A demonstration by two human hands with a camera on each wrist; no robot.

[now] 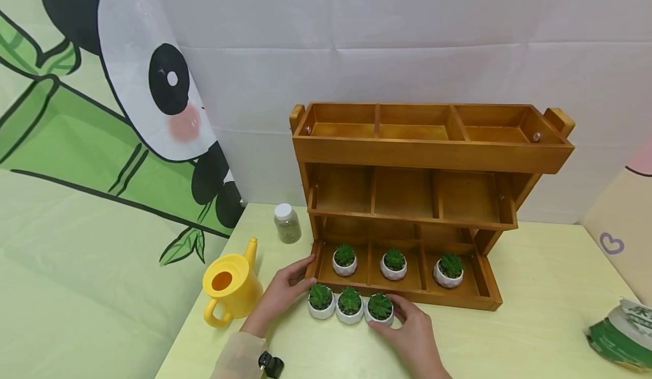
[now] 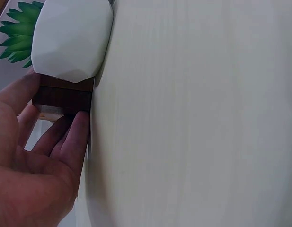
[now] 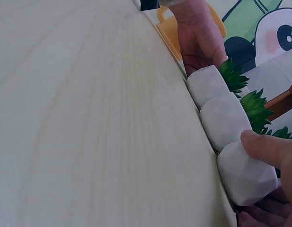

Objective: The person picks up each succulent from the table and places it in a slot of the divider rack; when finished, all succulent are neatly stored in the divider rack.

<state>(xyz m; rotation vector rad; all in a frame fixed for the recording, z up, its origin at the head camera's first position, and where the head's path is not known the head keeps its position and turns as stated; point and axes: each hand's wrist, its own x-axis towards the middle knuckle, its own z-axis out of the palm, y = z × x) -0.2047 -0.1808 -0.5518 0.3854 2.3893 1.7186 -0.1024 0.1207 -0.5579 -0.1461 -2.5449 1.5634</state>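
Three small artificial succulents in white faceted pots stand in a touching row in front of a brown wooden tiered shelf [image 1: 397,297]: a left one [image 1: 321,301], a middle one [image 1: 350,305] and a right one [image 1: 379,309]. My right hand [image 1: 410,334] holds the right pot [image 3: 245,172] between thumb and fingers, the fingers partly hidden behind it. My left hand [image 1: 286,291] grips the shelf's front left corner [image 2: 65,97], just beside the left pot [image 2: 72,40]. Three more potted succulents sit in the bottom tier, one per compartment: left [image 1: 344,259], middle [image 1: 394,263], right [image 1: 449,270].
A yellow watering can [image 1: 234,283] stands left of my left arm. Behind it is a jar with a white lid [image 1: 287,223]. At the far right lies a green and white bag [image 1: 623,334]. The shelf's upper tiers [image 1: 433,158] rise behind the pots, close to the wall cloth.
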